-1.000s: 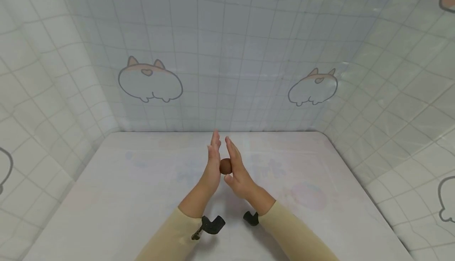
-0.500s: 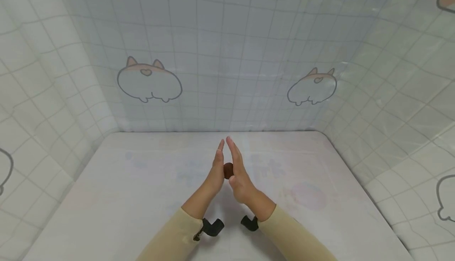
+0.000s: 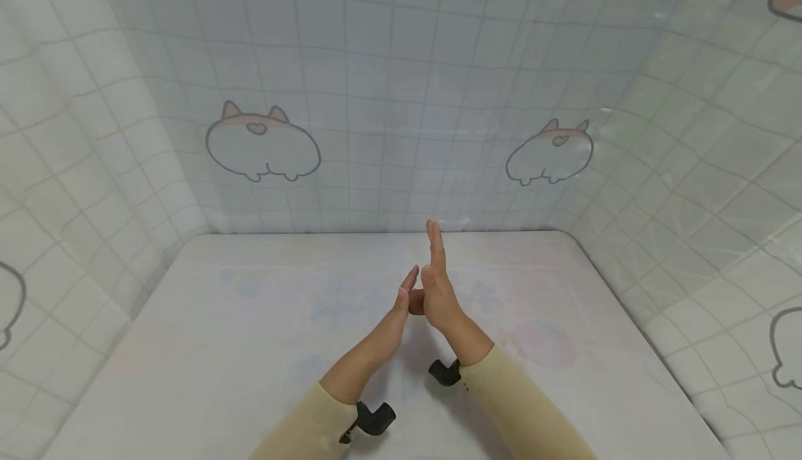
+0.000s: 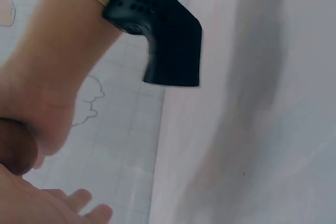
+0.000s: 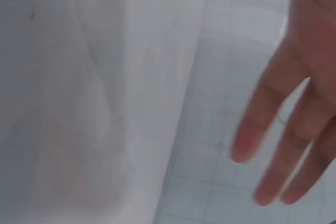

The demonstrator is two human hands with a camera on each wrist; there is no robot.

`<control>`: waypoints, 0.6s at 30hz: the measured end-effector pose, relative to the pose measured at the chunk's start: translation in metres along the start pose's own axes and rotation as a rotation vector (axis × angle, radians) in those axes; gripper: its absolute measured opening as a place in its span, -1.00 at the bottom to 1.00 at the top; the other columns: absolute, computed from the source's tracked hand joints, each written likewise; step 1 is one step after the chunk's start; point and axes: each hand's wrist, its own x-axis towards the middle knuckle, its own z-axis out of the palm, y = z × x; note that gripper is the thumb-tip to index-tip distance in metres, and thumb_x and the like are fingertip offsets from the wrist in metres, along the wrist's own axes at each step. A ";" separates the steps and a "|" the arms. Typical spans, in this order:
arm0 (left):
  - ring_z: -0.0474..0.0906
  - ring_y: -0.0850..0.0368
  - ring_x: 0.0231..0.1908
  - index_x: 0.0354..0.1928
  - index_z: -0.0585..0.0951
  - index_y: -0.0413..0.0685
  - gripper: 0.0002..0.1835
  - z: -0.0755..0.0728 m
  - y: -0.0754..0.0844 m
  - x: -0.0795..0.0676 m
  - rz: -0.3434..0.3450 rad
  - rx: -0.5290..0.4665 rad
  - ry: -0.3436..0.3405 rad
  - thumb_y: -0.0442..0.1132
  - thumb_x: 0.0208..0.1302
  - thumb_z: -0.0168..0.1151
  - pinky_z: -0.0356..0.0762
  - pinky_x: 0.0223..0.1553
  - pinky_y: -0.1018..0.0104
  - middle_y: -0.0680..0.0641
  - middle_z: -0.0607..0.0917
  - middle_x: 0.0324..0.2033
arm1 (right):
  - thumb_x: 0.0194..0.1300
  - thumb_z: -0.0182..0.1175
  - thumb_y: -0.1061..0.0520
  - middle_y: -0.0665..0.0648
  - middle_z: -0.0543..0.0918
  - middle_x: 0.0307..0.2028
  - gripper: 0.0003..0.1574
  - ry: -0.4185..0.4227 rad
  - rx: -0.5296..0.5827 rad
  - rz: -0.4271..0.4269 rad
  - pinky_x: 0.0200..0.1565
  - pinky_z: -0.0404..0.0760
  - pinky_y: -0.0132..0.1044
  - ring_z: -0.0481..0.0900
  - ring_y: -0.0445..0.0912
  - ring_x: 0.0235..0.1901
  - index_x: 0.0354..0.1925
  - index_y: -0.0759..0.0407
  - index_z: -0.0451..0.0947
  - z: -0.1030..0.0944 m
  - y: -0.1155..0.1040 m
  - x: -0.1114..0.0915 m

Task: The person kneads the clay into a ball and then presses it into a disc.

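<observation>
A small brown ball (image 3: 416, 302), smooth like clay, is caught between two facing palms in the head view. My left hand (image 3: 390, 331) presses it from the left with straight fingers. From the right, my right hand (image 3: 441, 300) lies against it, fingers extended and reaching farther forward than the left ones. Part of the ball is covered by the hands. Up close in the left wrist view, the ball (image 4: 17, 146) sits between the left hand (image 4: 42, 203) and the heel of the right hand (image 4: 44, 114). Only the right hand's spread fingers (image 5: 283, 145) show in the right wrist view, without the ball.
Below the hands lies a table with a pale, faintly patterned cover (image 3: 250, 349). Grid-patterned curtains (image 3: 388, 98) with cartoon animal prints enclose it at the back and sides. Black wrist cameras (image 3: 376, 419) stick out from both cream sleeves (image 3: 523, 404).
The palms slide against each other: my right hand has moved forward and right, my left hand back towards me. The ball has shifted slightly right between them.
</observation>
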 end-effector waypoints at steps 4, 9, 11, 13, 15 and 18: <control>-0.46 -0.11 0.53 0.59 -0.31 0.36 -0.20 0.000 0.003 0.001 0.039 -0.017 0.016 0.44 0.38 -0.87 -0.40 0.32 -0.48 0.00 -0.29 0.58 | 0.39 -0.52 -0.61 0.25 -0.35 0.58 0.22 -0.070 -0.005 0.092 0.35 -0.20 0.43 -0.38 0.13 0.54 0.59 0.18 -0.47 -0.001 -0.001 0.002; -0.51 -0.09 0.52 0.60 -0.32 0.29 -0.18 -0.003 0.009 0.002 0.118 -0.100 0.036 0.44 0.39 -0.83 -0.46 0.33 -0.46 0.00 -0.34 0.57 | 0.34 -0.57 -0.65 0.12 -0.35 0.58 0.19 -0.158 -0.021 0.120 0.32 -0.16 0.47 -0.36 0.09 0.54 0.60 0.02 -0.47 0.000 0.002 0.002; -0.51 -0.11 0.52 0.60 -0.34 0.24 -0.14 -0.004 0.012 0.003 0.151 -0.142 0.044 0.46 0.37 -0.81 -0.49 0.33 -0.44 -0.01 -0.36 0.57 | 0.33 -0.58 -0.66 0.05 -0.37 0.58 0.17 -0.197 -0.015 0.120 0.32 -0.16 0.46 -0.34 0.06 0.54 0.60 -0.04 -0.48 0.001 0.010 0.000; -0.49 -0.14 0.52 0.60 -0.35 0.23 -0.14 -0.006 0.014 0.003 0.179 -0.182 0.053 0.47 0.38 -0.78 -0.51 0.33 -0.42 0.01 -0.39 0.56 | 0.33 -0.57 -0.66 0.08 -0.37 0.58 0.17 -0.241 -0.004 0.130 0.32 -0.14 0.46 -0.31 0.08 0.53 0.60 -0.05 -0.49 0.002 0.011 -0.001; -0.47 -0.17 0.52 0.60 -0.35 0.23 -0.11 -0.007 0.016 0.004 0.199 -0.209 0.072 0.51 0.36 -0.73 -0.50 0.34 -0.41 0.03 -0.40 0.56 | 0.32 -0.56 -0.67 0.09 -0.38 0.58 0.19 -0.281 0.008 0.137 0.31 -0.11 0.46 -0.30 0.10 0.53 0.60 -0.05 -0.48 0.003 0.012 -0.002; -0.44 -0.15 0.53 0.60 -0.34 0.30 -0.12 -0.008 0.017 0.006 0.209 -0.226 0.116 0.52 0.36 -0.68 -0.39 0.36 -0.41 0.06 -0.40 0.56 | 0.32 -0.53 -0.68 0.08 -0.37 0.58 0.19 -0.311 0.030 0.133 0.31 -0.07 0.45 -0.30 0.09 0.53 0.61 -0.08 -0.46 0.004 0.011 -0.004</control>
